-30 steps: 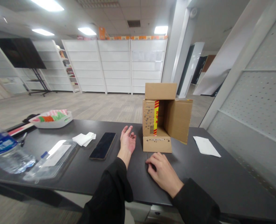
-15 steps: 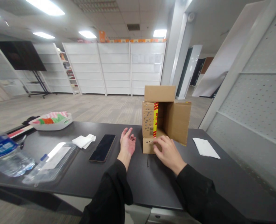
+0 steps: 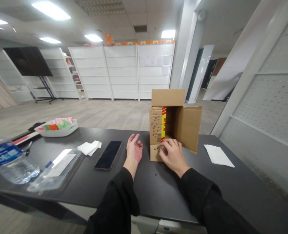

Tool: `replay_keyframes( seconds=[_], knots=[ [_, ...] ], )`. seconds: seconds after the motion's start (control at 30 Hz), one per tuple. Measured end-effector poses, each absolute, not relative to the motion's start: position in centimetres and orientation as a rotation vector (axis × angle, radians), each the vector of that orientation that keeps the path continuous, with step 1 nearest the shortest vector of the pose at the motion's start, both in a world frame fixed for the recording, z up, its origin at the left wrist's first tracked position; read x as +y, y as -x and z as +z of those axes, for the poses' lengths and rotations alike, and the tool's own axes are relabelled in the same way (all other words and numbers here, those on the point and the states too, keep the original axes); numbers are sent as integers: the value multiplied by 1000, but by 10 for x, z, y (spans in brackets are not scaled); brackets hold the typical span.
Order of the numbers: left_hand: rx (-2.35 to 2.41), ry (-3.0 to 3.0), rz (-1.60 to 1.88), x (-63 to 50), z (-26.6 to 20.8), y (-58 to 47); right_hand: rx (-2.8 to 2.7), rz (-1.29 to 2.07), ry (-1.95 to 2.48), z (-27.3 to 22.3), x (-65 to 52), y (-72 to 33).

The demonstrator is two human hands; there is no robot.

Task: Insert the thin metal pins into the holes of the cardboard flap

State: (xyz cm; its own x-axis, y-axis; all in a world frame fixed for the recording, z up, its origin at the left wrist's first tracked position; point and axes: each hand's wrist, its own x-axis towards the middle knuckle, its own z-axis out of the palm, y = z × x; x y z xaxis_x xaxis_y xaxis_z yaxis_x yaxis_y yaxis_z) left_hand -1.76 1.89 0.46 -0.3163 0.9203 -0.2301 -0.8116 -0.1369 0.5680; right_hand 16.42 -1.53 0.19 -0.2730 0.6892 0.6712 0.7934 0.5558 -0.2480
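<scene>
A cardboard box (image 3: pixel 156 125) stands on its side, its open front facing me. Small round grey studs dot its left flap, beside a yellow and red tape strip (image 3: pixel 163 123). My right hand (image 3: pixel 174 154) is at the lower flap (image 3: pixel 155 154), thumb and fingertips closed together by its small holes; whatever they pinch is too small to make out. A thin dark rod (image 3: pixel 155 169) sticks out toward me from under that flap. Left of the box, my left hand (image 3: pixel 134 151) is held palm up, fingers loosely curled and apart, with nothing visible in it.
Left of my hands lie a phone (image 3: pixel 108 155), folded white tissue (image 3: pixel 89 148) and a clear plastic case (image 3: pixel 58 170). A water bottle (image 3: pixel 9 161) and a white basket (image 3: pixel 58 129) are farther left. White paper (image 3: pixel 219 156) lies right of the box on the dark table (image 3: pixel 158 201).
My right hand has shifted slightly at the lower flap, its fingers drawing closer together. My left hand keeps its palm-up pose. The whole view has turned a little to the left.
</scene>
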Motion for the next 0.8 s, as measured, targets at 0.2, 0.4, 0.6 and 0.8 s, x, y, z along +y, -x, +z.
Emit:
replay_keyframes(
  seconds=[0.2, 0.4, 0.6, 0.8],
  knots=[
    [733, -216, 1746, 19, 4, 18, -2030, -156, 1242, -4, -15, -161],
    [732, -208, 1751, 19, 4, 18, -2032, -191, 1285, -10, -11, -160],
    [732, -208, 1753, 19, 5, 17, -2039, -194, 1286, -10, -11, -159],
    [724, -224, 1752, 21, 2, 19, -2039, -191, 1300, -9, -11, -159]
  ],
)
